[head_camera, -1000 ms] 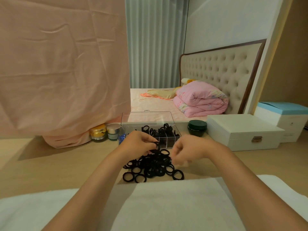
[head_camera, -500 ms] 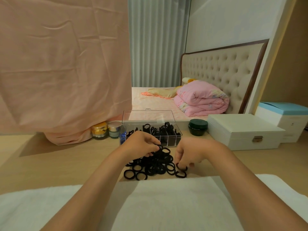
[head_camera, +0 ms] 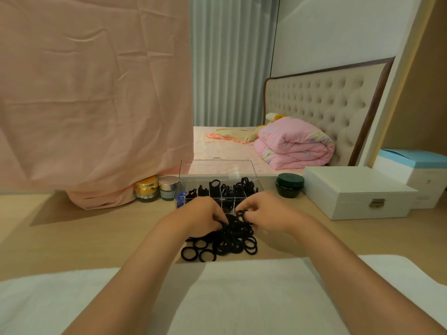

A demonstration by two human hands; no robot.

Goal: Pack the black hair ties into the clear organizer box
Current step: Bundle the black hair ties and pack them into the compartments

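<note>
Just below the middle of the frame, a loose heap of black fabric hair ties lies on the pale wooden desk, and both bare hands work at its far edge. The left hand has its fingers curled down into the top of the heap, apparently pinching a few ties, though how many it has is hidden under the knuckles. The right hand holds its grip nearly closed around at least one tie, a black loop showing at its fingertips, raised a little above the heap. The clear plastic organizer box stands directly beyond the hands, higher in the frame, with its transparent lid tipped up and back, so the compartments are open from the near side. Its long axis runs left to right across the frame, and black ties already fill several compartments, some poking above the dividers. The relation that matters is short and straight: the box lies just past the fingertips, the heap touching or nearly touching its front wall. Both hands are about equally near; the right sits before the right-hand compartments and seems readier to deliver. Much of the heap is still unpacked, so the task looks roughly midway.
</note>
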